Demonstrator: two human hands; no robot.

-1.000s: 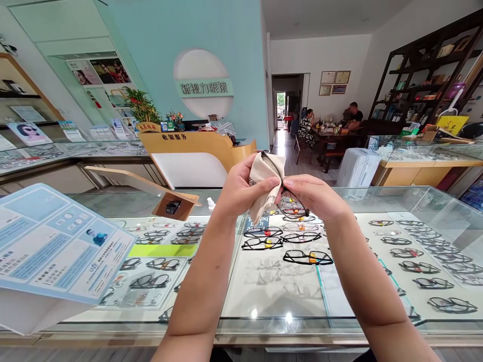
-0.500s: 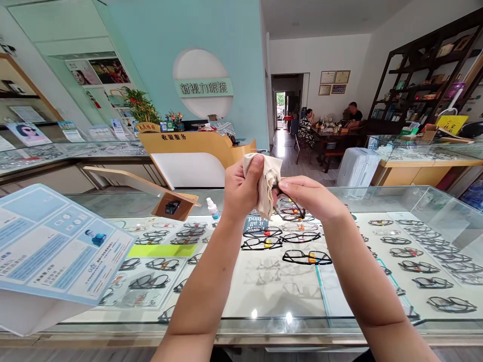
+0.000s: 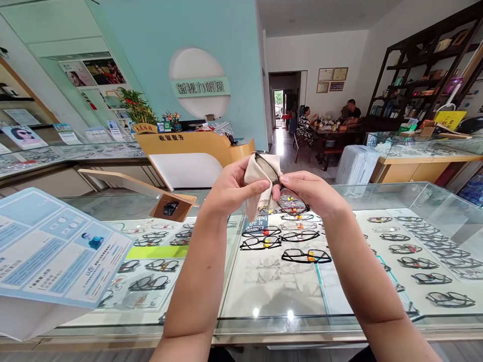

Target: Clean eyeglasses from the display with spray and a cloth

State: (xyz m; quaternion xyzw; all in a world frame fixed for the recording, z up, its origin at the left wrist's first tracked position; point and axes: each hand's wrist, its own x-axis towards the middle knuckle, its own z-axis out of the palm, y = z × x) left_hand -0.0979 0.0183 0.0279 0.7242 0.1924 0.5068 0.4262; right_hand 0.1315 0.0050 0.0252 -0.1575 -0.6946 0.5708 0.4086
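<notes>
Above the glass counter I hold a pair of dark-framed eyeglasses [image 3: 294,201] between my hands. My right hand [image 3: 315,191] pinches the frame near its middle, and one lens hangs below those fingers. My left hand [image 3: 234,186] is closed on a cream cleaning cloth [image 3: 270,165], with its thumb across the front. The cloth lies behind and around the other lens, whose upper rim shows over it. Just under the hands, several black eyeglasses [image 3: 305,256] with coloured stickers sit in the display.
A glass display counter [image 3: 264,324] spans the front. On it stand a blue-and-white leaflet [image 3: 64,246] at left and a wooden holder [image 3: 169,207]. Behind are a cashier desk [image 3: 188,146], a wrapped suitcase [image 3: 356,163] and two people at a far table [image 3: 328,129].
My left hand has turned and spread the cloth, its thumb now lying across it. More of the eyeglasses shows, including the rim over the cloth. The view has shifted slightly.
</notes>
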